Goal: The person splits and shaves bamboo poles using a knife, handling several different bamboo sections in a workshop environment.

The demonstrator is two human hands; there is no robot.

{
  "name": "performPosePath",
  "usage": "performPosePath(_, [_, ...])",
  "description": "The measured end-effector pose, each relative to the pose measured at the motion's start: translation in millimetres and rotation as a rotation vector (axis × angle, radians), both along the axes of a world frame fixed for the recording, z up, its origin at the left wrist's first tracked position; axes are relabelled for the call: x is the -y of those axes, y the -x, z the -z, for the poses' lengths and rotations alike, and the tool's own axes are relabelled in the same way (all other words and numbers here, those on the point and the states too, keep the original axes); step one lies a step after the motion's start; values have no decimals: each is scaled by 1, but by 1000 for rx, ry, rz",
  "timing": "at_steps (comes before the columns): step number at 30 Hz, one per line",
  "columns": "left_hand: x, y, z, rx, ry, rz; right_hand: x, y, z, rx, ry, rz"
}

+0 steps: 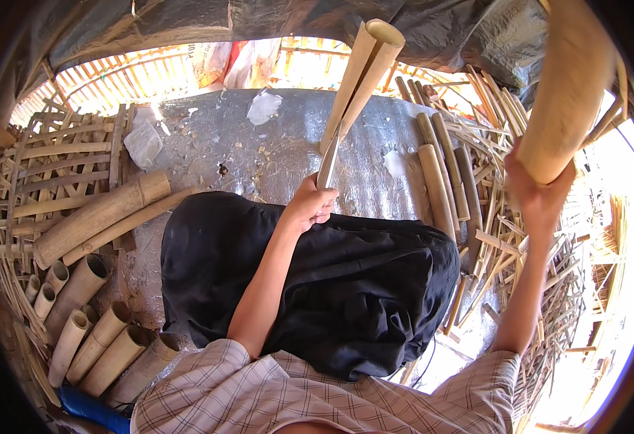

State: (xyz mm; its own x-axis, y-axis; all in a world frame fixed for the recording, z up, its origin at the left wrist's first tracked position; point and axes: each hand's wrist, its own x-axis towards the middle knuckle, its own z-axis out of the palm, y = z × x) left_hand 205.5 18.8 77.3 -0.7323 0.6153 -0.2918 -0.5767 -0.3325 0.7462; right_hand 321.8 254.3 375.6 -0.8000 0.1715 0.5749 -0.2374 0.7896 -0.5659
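My left hand point(311, 205) is closed in a fist around the grip of a knife point(328, 165), its blade pointing away and upward. The blade's far part sits in the lengthwise split of a bamboo tube point(353, 87), which leans up and away above the mat. The fist hides the knife's handle. At the upper right, my right hand point(537, 184) wraps round the lower end of a thick bamboo piece point(568, 87), raised high and smeared by motion. The tube and the thick piece are well apart. Black cloth point(295, 282) covers my lap beneath the left forearm.
Cut bamboo tubes point(86, 333) stand in a group at the lower left. Longer bamboo pieces point(104, 217) lie beyond them, beside a stone point(143, 145). Bamboo poles point(436, 181) and split strips point(548, 311) are heaped on the right. A silvery sheet point(259, 152) lies ahead.
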Motion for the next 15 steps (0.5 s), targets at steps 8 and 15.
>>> performPosePath(8, [-13, 11, 8, -17, 67, 16, -39, 10, 212, 672, -399, 120])
performPosePath(15, [-23, 18, 40, -30, 142, 40, -58, 14, 183, 595, -487, 136])
